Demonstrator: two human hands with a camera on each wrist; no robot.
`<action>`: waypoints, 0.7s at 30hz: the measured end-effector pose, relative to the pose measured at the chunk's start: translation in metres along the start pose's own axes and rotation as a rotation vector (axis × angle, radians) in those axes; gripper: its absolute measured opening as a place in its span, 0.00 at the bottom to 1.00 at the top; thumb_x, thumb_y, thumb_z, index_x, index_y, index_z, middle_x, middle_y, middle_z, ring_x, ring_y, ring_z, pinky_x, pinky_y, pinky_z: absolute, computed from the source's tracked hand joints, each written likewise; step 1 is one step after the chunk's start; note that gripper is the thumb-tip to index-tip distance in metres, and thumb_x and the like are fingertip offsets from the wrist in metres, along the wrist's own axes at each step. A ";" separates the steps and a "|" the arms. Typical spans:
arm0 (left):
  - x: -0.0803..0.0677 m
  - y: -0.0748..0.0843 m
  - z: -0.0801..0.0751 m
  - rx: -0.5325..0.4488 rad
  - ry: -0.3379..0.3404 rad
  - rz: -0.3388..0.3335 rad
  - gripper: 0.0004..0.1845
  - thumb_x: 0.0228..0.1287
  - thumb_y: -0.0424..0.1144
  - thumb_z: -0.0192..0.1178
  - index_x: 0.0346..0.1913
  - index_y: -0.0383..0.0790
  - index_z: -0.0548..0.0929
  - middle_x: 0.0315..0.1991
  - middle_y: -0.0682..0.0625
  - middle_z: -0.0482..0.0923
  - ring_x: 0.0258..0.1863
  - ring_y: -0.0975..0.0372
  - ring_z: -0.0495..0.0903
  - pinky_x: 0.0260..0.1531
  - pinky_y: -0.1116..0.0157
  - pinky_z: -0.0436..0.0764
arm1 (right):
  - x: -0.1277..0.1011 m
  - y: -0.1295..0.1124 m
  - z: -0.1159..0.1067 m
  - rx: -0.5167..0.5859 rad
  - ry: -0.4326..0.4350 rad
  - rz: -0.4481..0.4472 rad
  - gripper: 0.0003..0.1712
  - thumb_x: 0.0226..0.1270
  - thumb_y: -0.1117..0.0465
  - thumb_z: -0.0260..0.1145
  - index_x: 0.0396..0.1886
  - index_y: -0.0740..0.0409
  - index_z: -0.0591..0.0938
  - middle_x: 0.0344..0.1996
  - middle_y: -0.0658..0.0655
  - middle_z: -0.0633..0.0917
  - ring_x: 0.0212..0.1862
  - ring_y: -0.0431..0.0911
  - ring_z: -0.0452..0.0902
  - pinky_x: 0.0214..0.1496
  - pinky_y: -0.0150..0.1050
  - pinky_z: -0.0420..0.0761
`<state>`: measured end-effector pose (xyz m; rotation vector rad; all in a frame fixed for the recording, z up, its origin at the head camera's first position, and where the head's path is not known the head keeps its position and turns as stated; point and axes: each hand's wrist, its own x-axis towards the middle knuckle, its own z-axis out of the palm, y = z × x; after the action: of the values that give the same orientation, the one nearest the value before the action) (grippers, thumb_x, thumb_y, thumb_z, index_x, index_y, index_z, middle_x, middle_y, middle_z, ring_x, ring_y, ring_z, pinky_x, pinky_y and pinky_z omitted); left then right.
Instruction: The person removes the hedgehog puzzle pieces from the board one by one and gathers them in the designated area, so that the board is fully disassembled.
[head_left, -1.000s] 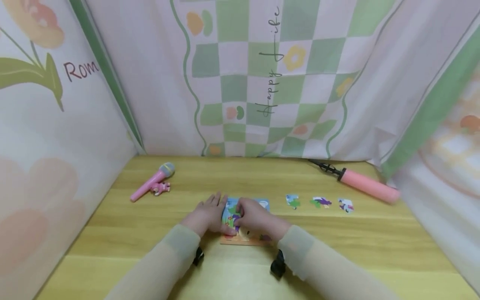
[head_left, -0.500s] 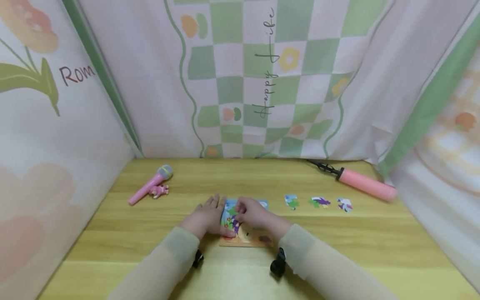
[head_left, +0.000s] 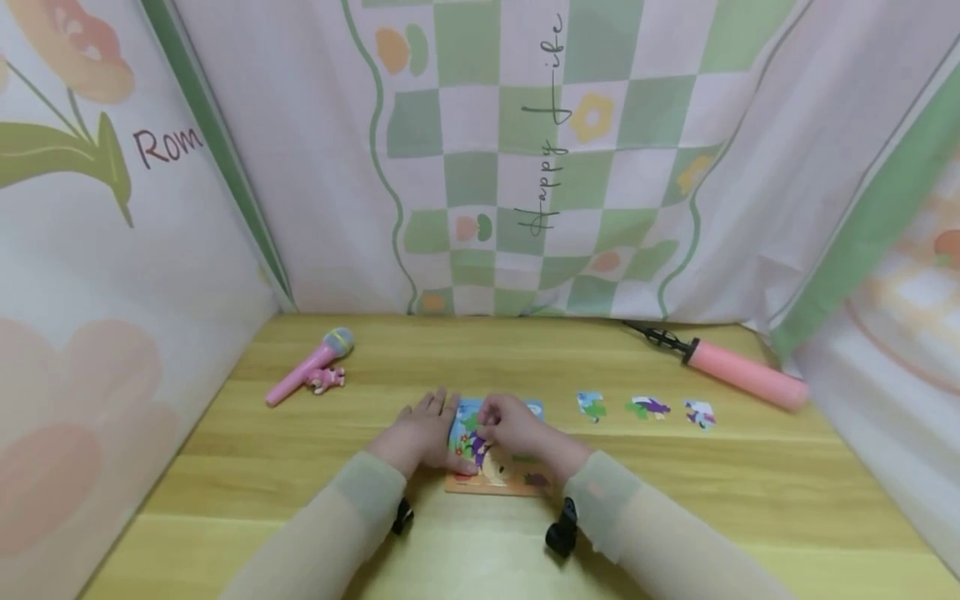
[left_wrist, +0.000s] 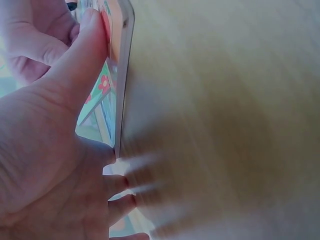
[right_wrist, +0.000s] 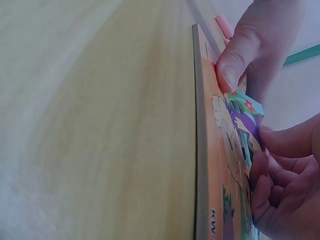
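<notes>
I see the worktop walled in by printed cloth, and near its middle, just in front of me, lies the puzzle board, flat on the wood. My left hand rests along the board's left edge with straight fingers on the worktop and the thumb laid over the board's near rim, so it steadies the board without gripping it. My right hand is over the picture area, pinching a piece between thumb and fingers; in the right wrist view the piece sits tilted, one side lifted off the board, not yet down in its hollow. To do this well I would keep the left thumb pressing so the board cannot slide, line the piece's outline up with the gap first, then lower the raised side and press it flat with a fingertip instead of forcing it at an angle, which I judge could jam a tab or lift neighbouring pieces. Three loose pieces lie in a row to the right of the board, well apart from my hands. A pink pump lies at far right, a pink microphone at far left with a small pink figure touching it.
</notes>
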<state>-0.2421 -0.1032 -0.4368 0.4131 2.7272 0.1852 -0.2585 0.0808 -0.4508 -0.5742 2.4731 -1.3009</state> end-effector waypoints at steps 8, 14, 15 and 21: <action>0.001 0.000 0.002 -0.009 0.001 -0.004 0.67 0.44 0.76 0.64 0.80 0.42 0.47 0.79 0.40 0.42 0.76 0.47 0.45 0.70 0.43 0.52 | 0.003 -0.001 -0.001 0.010 0.031 0.075 0.04 0.65 0.71 0.66 0.34 0.62 0.78 0.27 0.53 0.79 0.31 0.45 0.74 0.33 0.37 0.76; 0.001 0.001 0.000 -0.004 0.001 -0.006 0.67 0.44 0.77 0.64 0.80 0.41 0.47 0.79 0.40 0.42 0.76 0.47 0.45 0.70 0.43 0.52 | 0.002 -0.001 -0.016 0.084 0.037 0.100 0.02 0.68 0.67 0.65 0.36 0.59 0.79 0.28 0.55 0.79 0.30 0.46 0.74 0.30 0.38 0.75; 0.001 0.001 -0.001 0.000 0.004 -0.005 0.68 0.44 0.77 0.64 0.80 0.41 0.47 0.79 0.40 0.42 0.76 0.47 0.45 0.70 0.43 0.52 | 0.000 -0.002 -0.021 0.096 0.040 0.094 0.02 0.68 0.66 0.65 0.37 0.59 0.79 0.29 0.55 0.79 0.31 0.47 0.74 0.31 0.39 0.77; 0.000 0.003 0.002 -0.009 0.005 -0.010 0.67 0.44 0.76 0.65 0.80 0.41 0.47 0.79 0.40 0.42 0.76 0.47 0.45 0.71 0.44 0.51 | -0.021 -0.003 -0.069 0.119 0.069 0.007 0.07 0.66 0.67 0.66 0.40 0.65 0.78 0.30 0.57 0.81 0.36 0.56 0.77 0.39 0.46 0.80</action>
<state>-0.2405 -0.1004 -0.4381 0.3968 2.7320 0.1967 -0.2690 0.1379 -0.4087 -0.4995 2.4284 -1.4769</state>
